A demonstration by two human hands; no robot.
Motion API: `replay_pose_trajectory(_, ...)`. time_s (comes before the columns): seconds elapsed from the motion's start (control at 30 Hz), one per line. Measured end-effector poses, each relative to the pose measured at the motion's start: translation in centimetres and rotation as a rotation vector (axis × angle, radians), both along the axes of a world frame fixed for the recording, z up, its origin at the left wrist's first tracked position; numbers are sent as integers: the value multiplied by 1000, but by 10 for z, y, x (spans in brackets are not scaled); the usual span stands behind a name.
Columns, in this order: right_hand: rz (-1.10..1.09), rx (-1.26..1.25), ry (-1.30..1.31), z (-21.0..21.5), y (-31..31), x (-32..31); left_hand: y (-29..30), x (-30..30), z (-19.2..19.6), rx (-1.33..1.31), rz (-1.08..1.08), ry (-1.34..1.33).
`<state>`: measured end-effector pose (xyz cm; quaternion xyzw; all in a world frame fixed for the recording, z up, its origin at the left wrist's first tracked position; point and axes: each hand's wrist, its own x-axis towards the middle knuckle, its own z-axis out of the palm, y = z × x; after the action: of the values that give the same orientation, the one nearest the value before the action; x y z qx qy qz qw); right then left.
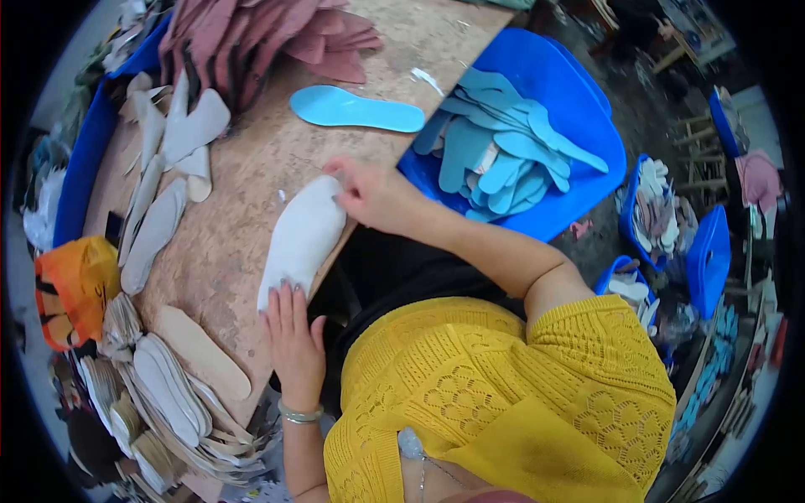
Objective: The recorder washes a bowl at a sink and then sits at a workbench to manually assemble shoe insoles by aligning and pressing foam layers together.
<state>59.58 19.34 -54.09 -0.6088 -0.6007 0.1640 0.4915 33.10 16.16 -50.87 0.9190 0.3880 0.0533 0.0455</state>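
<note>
A white insole (302, 226) lies along the table's edge in front of me, and a thin blue layer shows at its near end. My left hand (293, 335) rests flat on that near end with the fingers stretched out. At the far end, my right hand (373, 193) pinches the rim of the insole between thumb and fingers. Beyond it a single light-blue insole (356, 111) lies flat on the table (243, 218).
A blue bin (608, 159) of light-blue insoles stands against the table's right edge. Dusty-pink pieces (251, 42) are heaped at the back. Pale fabric pieces (193, 126), an orange bag (80, 281) and stacked white insoles (172, 390) lie at the left.
</note>
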Motion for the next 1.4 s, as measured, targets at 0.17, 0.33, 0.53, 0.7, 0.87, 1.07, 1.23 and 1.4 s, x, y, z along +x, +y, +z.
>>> replay_pose_trajectory(0.17, -484, -14, 95, 0, -29, 119, 7, -9, -5, -17, -45, 39)
replay_pose_trajectory(0.33, -890, -558, -506, -85, -80, 298, 4, -6, -11, 42, -26, -6)
replay_pose_trajectory(0.53, -601, -815, -306, -163, -161, 387, 0, -13, -10, 61, 24, -12)
replay_pose_trajectory(0.7, -718, -554, -124, -148, -183, 412, 4, -11, -14, 55, 46, -51)
replay_pose_trajectory(0.87, -1221, 524, 507, -87, -167, 380, 2, -12, -11, 85, 64, -95)
replay_pose_trajectory(1.07, -435, 506, 890, 33, -94, 273, 7, -15, -14, 97, 65, -173)
replay_pose_trajectory(1.23, 61, -16, 1046, 42, -14, 84, 1, -23, -7, 131, 106, -138)
replay_pose_trajectory(1.4, 350, -444, 956, 21, 31, -30, -7, -45, -16, -42, 249, -251)
